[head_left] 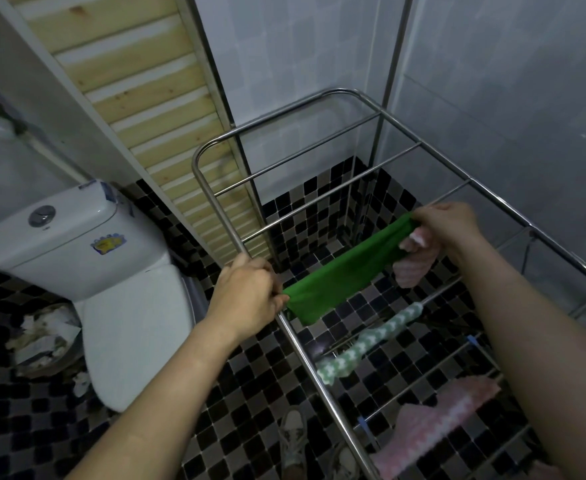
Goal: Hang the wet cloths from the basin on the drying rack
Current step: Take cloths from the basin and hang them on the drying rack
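Stretching the green cloth over a rack bar, left hand and right hand each pinch an end, the right also clutching a pink cloth that could slip to the floor if that crowded grip loosens.

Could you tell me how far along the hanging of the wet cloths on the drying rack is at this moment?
Two cloths already hang on the drying rack: a green-and-white patterned cloth and a pink patterned cloth. In hand: the left hand and right hand stretch a green cloth along a rail; the right hand also holds a pink cloth, not yet hung. The basin is out of view, so the remainder is unknown.
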`<state>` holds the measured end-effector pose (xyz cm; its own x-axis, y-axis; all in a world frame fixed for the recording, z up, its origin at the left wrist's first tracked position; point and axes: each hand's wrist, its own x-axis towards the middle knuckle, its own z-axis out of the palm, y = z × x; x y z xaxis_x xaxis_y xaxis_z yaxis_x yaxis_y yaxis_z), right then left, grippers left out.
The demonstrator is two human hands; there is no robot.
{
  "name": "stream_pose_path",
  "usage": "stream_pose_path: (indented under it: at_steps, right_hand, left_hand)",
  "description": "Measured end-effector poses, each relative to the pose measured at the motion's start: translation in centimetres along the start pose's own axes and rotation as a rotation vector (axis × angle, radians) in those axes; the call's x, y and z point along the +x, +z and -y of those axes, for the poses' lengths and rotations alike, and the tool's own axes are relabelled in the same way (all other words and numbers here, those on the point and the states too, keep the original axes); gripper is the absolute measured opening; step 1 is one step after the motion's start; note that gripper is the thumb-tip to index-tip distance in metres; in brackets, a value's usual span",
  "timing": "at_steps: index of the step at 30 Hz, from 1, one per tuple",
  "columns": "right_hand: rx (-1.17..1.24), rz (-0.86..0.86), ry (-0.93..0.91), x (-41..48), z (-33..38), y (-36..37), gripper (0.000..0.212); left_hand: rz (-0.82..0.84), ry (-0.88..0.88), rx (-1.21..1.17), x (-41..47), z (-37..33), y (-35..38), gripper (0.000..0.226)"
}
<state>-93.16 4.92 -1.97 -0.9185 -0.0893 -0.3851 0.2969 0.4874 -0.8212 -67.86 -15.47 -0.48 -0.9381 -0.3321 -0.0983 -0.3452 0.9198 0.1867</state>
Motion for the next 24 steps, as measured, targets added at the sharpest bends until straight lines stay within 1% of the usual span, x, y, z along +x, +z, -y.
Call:
stream_pose_path:
  at_steps: [3,6,8,9,11,13,17,20,22,23,24]
  right_hand:
    - [-0.024,0.003,-0.035,0.1,-0.2,0.0,0.013]
    - [-0.09,-0.005,-0.079,0.1,-0.6,-0.1,0.018]
    - [-0.16,0.0,-0.103,0.0,-1.0,-0.2,0.013]
    - [-0.174,0.004,-0.112,-0.1,-1.2,-0.2,0.008]
    - [-0.188,0.013,-0.142,-0.3,-1.4,-0.3,0.004]
    - [-0.182,0.007,-0.16,-0.3,-1.7,-0.1,0.008]
    - [-0.169,-0.02,-0.123,-0.3,-2.1,0.5,0.01]
    - [-0.119,-0.082,-0.159,-1.6,-1.6,0.2,0.013]
    - [-0.044,-0.12,-0.221,-3.2,-0.5,-0.5,0.012]
    - [0.023,-0.112,-0.23,-4.3,0.1,-1.2,0.011]
    - [0.138,-0.072,-0.209,-5.3,0.6,-1.7,0.009]
  left_hand:
    - [-0.033,0.001,-0.052,0.1,0.2,0.0,0.016]
    - [-0.066,-0.014,0.026,-0.2,0.2,0.0,0.016]
    - [-0.073,-0.03,0.065,-0.4,-0.1,-0.2,0.017]
    - [-0.071,-0.036,0.077,-0.4,-0.3,-0.2,0.019]
    - [-0.059,-0.055,0.077,-0.5,-0.7,0.0,0.026]
    - [-0.047,-0.06,0.069,-0.7,-0.8,0.2,0.031]
    - [-0.037,-0.083,0.049,-1.0,-1.1,0.6,0.026]
    - [-0.007,-0.118,0.029,-1.2,-1.5,0.5,0.026]
    - [-0.032,-0.134,-0.083,-1.6,-2.0,0.4,0.028]
    - [-0.081,-0.15,-0.208,-1.9,-2.5,0.0,0.028]
    - [-0.133,-0.186,-0.381,-2.1,-3.0,-0.6,0.024]
